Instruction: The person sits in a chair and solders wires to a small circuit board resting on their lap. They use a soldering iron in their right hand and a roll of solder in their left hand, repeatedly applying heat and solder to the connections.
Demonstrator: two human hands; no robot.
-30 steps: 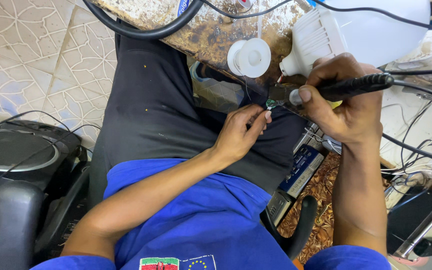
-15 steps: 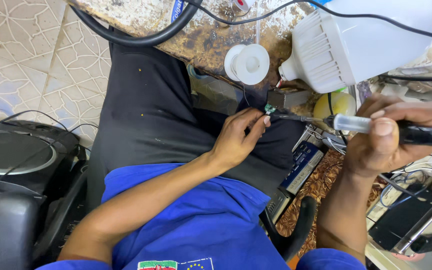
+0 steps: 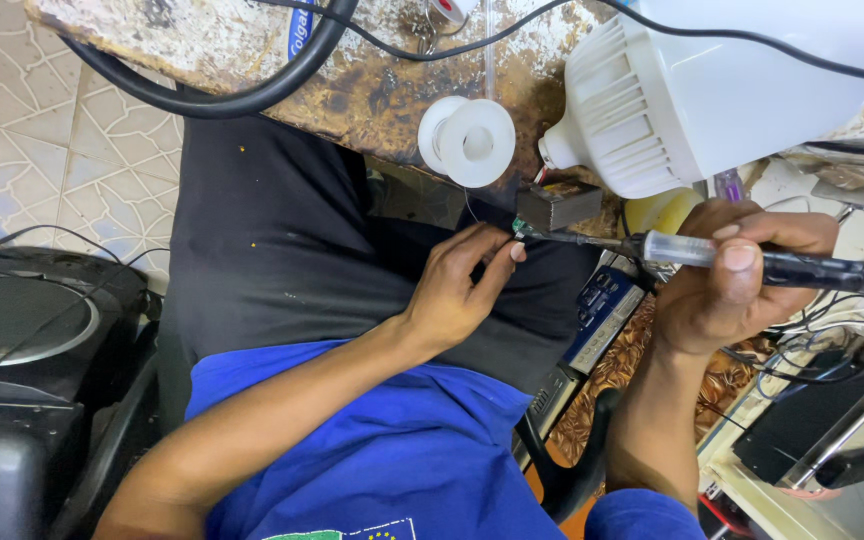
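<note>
My right hand grips a soldering iron with a clear collar and black handle, its tip pointing left. The tip meets a small green part that my left hand pinches between thumb and fingers over my lap. A thin solder wire runs up from the left hand toward a white solder spool lying on the stained bench edge. A small dark block sits just above the tip. A large white lamp bulb housing lies on the bench beyond it.
A thick black cable loops over the worn bench. A black speaker box stands on the tiled floor at left. At right are tangled wires, a black device, a blue-labelled unit and a chair arm.
My right hand with the soldering iron dropped lower and swung right, so the iron now lies level with its tip at the small part. The left hand stayed almost still.
</note>
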